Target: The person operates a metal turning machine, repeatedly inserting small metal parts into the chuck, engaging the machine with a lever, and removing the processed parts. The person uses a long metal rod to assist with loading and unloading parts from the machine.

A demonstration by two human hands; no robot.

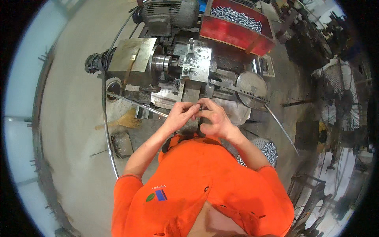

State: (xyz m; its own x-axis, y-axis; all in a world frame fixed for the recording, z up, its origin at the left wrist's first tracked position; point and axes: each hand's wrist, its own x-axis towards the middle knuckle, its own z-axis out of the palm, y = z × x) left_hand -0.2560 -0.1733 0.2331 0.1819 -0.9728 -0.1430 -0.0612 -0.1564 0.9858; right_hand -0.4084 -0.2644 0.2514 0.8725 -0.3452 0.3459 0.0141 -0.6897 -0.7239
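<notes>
My left hand (pixel 180 115) and my right hand (pixel 218 119) meet in front of a small lathe-like machine. Between their fingertips is a small dark metal part (pixel 200 107), mostly covered by the fingers, so its exact kind does not show. Both hands are closed, thumbs and forefingers pinched around it. Just beyond them stands the machine's steel tool block (pixel 200 63) with upright bolts. To its left is the round, shiny spindle nose (pixel 161 63). A flat bar with a row of holes (pixel 241 91) extends to the right.
A red box (pixel 237 38) of small metal parts stands at the back right, beside an electric motor (pixel 170 14). A brush (pixel 130 65) lies on the metal cover. Long lever rods (pixel 282 128) stick out on both sides. By my right elbow is a container of shiny parts (pixel 269 152).
</notes>
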